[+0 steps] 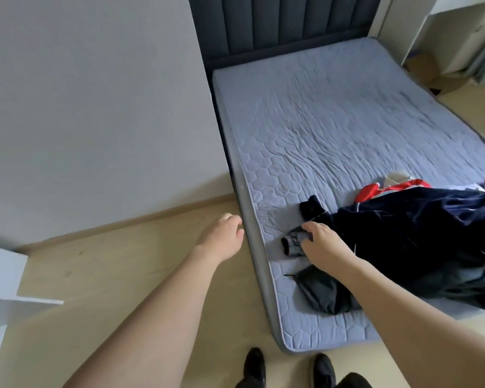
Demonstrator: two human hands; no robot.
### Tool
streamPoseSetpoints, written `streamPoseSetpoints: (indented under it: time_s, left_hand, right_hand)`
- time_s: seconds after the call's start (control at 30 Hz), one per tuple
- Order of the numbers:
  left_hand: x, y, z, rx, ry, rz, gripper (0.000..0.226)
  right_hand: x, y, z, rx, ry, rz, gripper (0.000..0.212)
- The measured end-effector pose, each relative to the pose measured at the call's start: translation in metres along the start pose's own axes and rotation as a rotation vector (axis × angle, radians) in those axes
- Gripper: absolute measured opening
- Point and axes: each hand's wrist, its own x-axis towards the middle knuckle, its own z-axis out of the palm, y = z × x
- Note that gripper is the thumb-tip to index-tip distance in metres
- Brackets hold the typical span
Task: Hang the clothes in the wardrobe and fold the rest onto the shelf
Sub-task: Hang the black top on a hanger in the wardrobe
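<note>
A pile of clothes lies at the near right of the bed (333, 130): a dark navy garment with thin white piping (403, 233), a red and white piece (370, 190) behind it, and a dark grey garment (319, 289) nearest me. My right hand (319, 242) grips a small grey and black piece of cloth (291, 243) at the pile's left edge. My left hand (224, 233) hovers over the floor beside the mattress edge, fingers loosely curled and holding nothing.
A grey wall (95, 107) stands to the left, and a white furniture edge (0, 289) juts in at the far left. A dark padded headboard (277, 23) closes the bed's far end. A white desk (445, 29) stands at the back right. My black shoes (286, 368) stand on the wood floor.
</note>
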Motion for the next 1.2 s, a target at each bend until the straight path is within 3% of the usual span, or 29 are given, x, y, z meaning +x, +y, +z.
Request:
streamPoseSetpoints:
  time_s: [0.27,0.57,0.77,0.9,1.1,1.2]
  left_hand:
    - [0.079,0.12,0.032,-0.017,-0.032,-0.001,0.031]
    - [0.184,0.244,0.092,-0.036,-0.196,-0.016,0.035]
    - [0.271,0.265,0.173,-0.09,-0.269,-0.086,0.038]
    - [0.315,0.266,0.244,-0.108,-0.337,-0.15,0.043]
    - [0.37,0.291,0.326,-0.027,-0.358,0.002,0.061]
    - [0.388,0.316,0.362,0.04,-0.343,0.077,0.075]
  right_hand:
    - [0.048,0.121,-0.088,0.028,-0.019,0.047,0.052]
    - [0.127,0.25,-0.174,0.021,-0.068,0.109,0.051]
    - [0.208,0.336,-0.168,-0.076,-0.022,0.103,0.048]
    - [0.259,0.41,-0.144,-0.309,0.024,0.153,0.063]
    - [0.292,0.498,-0.119,-0.565,-0.019,0.271,0.089]
    - [0.291,0.534,-0.112,-0.694,-0.074,0.23,0.086]
